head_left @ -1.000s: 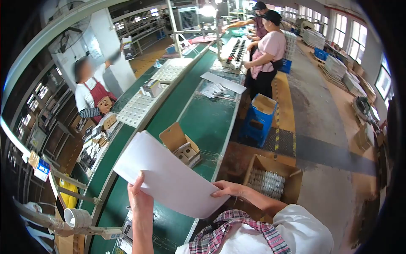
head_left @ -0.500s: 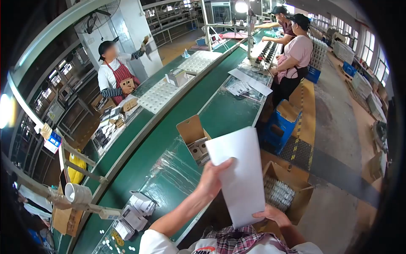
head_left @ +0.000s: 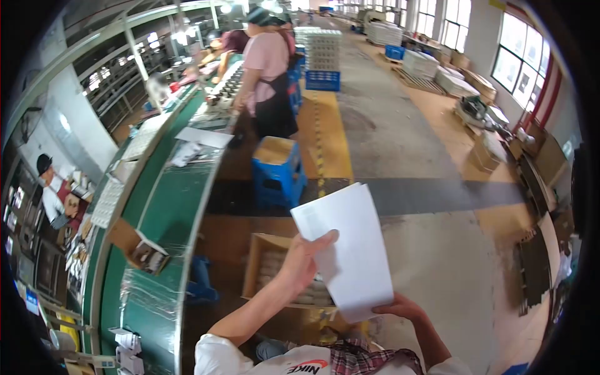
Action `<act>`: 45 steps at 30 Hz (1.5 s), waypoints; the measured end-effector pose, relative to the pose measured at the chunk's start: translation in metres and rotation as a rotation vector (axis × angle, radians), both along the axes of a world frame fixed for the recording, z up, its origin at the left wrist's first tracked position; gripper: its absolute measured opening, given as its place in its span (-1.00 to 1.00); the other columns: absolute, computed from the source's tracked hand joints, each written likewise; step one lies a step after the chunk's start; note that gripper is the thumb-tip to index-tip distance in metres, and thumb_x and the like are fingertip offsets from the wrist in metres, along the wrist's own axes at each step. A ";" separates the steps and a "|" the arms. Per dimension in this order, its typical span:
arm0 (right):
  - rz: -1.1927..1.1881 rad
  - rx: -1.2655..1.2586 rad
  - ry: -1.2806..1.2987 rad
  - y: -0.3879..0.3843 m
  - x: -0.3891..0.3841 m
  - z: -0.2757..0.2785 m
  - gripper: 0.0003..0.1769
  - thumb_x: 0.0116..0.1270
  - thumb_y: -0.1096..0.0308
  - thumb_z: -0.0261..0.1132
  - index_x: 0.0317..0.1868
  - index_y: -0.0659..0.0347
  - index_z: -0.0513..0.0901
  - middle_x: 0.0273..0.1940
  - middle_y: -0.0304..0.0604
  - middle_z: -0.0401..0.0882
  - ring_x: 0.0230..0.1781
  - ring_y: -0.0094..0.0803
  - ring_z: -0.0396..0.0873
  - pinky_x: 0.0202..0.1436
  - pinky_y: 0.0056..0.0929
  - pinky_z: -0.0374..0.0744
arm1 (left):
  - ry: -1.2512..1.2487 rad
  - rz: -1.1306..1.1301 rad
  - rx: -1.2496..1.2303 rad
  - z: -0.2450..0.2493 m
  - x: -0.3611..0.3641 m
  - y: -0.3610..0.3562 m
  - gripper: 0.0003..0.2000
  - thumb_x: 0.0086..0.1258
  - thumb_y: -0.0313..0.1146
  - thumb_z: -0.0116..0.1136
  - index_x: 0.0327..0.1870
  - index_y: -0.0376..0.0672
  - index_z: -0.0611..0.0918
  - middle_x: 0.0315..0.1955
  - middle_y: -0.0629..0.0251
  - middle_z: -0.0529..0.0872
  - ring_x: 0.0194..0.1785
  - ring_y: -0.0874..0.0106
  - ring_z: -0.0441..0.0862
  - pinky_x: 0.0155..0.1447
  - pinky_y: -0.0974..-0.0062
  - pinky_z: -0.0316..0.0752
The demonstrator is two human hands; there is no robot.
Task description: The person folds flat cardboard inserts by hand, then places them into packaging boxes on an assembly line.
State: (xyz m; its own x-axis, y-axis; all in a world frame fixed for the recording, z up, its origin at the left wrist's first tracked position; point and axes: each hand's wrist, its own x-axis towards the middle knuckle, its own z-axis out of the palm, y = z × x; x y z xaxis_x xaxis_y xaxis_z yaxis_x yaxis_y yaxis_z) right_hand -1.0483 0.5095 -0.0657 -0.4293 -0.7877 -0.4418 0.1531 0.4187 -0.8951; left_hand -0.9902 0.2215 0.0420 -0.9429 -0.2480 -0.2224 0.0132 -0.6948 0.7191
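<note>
A thin stack of white paper sheets (head_left: 353, 250) is held in front of my body, slightly bowed, its far end pointing away from me. My left hand (head_left: 305, 257) grips the left side, thumb on top and fingers underneath out of sight. At the lower right corner, my right hand (head_left: 403, 307) pinches the sheets; its fingers are partly hidden. Beneath the paper and my left forearm stands an open cardboard carton (head_left: 252, 265) with several pale wrapped items inside, partly covered from view.
To the left runs a green conveyor bench (head_left: 178, 200) carrying an open small box (head_left: 128, 240) and white boxes (head_left: 128, 350). A blue stool (head_left: 278, 172) stands ahead. Co-workers work along the bench, one in a pink shirt (head_left: 262, 56). Cartons (head_left: 487, 150) line the right wall.
My view has swung right, so the bench now lies left and more of the aisle floor shows. Both hands still hold the paper sheets, now over the floor and carton.
</note>
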 end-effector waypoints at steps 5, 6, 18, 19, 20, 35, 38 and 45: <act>-0.188 0.103 0.006 0.153 -0.067 0.038 -0.50 0.10 0.36 0.38 0.07 0.28 0.50 -0.06 -0.17 0.56 -0.01 -0.44 0.47 0.08 -0.42 0.44 | 0.051 -0.171 0.098 0.012 -0.135 0.139 -0.80 0.17 -0.45 0.25 -0.17 -0.21 0.60 -0.35 0.42 0.64 -0.34 0.63 0.53 -0.29 0.59 0.41; -0.203 0.122 0.017 0.174 -0.074 0.040 -0.51 0.10 0.37 0.38 0.07 0.27 0.51 -0.06 -0.18 0.57 -0.02 -0.45 0.47 0.07 -0.42 0.44 | 0.062 -0.198 0.067 0.019 -0.157 0.154 -0.84 0.17 -0.45 0.26 -0.22 -0.19 0.61 -0.38 0.45 0.64 -0.38 0.66 0.51 -0.34 0.62 0.38; -0.551 -0.096 -0.312 0.248 -0.237 0.013 -0.43 0.05 0.41 0.38 0.10 0.37 0.44 -0.02 -0.13 0.55 0.00 -0.37 0.49 0.11 -0.42 0.43 | 0.134 -0.293 -0.065 0.013 -0.423 0.220 -0.87 0.17 -0.52 0.22 -0.25 -0.24 0.63 -0.37 0.38 0.65 -0.33 0.55 0.57 -0.25 0.53 0.46; -0.534 -0.107 -0.333 0.245 -0.264 0.012 -0.41 0.06 0.40 0.38 0.12 0.37 0.42 -0.01 -0.12 0.54 0.01 -0.36 0.49 0.12 -0.41 0.42 | 0.144 -0.281 -0.070 0.001 -0.449 0.209 -0.84 0.19 -0.52 0.19 -0.20 -0.27 0.61 -0.32 0.32 0.65 -0.27 0.49 0.60 -0.19 0.47 0.50; -0.516 -0.117 -0.354 0.241 -0.292 0.012 -0.39 0.06 0.40 0.37 0.14 0.38 0.40 0.00 -0.11 0.53 0.02 -0.35 0.48 0.13 -0.41 0.42 | 0.154 -0.268 -0.074 -0.010 -0.477 0.200 -0.80 0.21 -0.51 0.17 -0.15 -0.31 0.59 -0.26 0.26 0.65 -0.21 0.42 0.63 -0.12 0.41 0.54; -0.279 -0.121 -0.517 0.154 -0.747 -0.017 -0.32 0.07 0.29 0.38 0.19 0.34 0.36 0.06 -0.06 0.48 0.09 -0.28 0.43 0.15 -0.30 0.39 | 0.021 -0.093 -0.015 -0.033 -0.863 0.099 -0.75 0.21 -0.51 0.15 -0.09 -0.36 0.53 -0.19 0.18 0.62 -0.11 0.31 0.60 -0.04 0.31 0.52; -0.256 -0.086 -0.518 0.129 -0.847 -0.035 -0.31 0.07 0.28 0.39 0.20 0.34 0.34 0.07 -0.06 0.47 0.10 -0.29 0.42 0.16 -0.31 0.39 | 0.011 -0.030 0.018 -0.036 -0.947 0.069 -0.71 0.22 -0.52 0.13 -0.03 -0.37 0.49 -0.15 0.16 0.60 -0.08 0.29 0.58 0.00 0.31 0.51; -0.008 0.046 -0.482 0.052 -1.120 -0.003 -0.29 0.07 0.22 0.40 0.19 0.35 0.35 0.04 -0.07 0.50 0.04 -0.35 0.47 0.11 -0.37 0.43 | -0.002 0.207 0.123 -0.063 -1.134 -0.015 -0.65 0.21 -0.54 0.11 0.04 -0.35 0.44 -0.06 0.12 0.57 0.01 0.23 0.54 0.11 0.24 0.45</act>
State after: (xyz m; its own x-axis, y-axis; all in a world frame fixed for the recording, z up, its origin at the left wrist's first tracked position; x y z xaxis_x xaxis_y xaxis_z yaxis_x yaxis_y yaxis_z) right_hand -2.1684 0.5619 -0.0692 -0.1732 -0.7603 -0.6260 0.5492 0.4531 -0.7022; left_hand -2.1241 0.2062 -0.0210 -0.8745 -0.4066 -0.2645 0.1630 -0.7599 0.6292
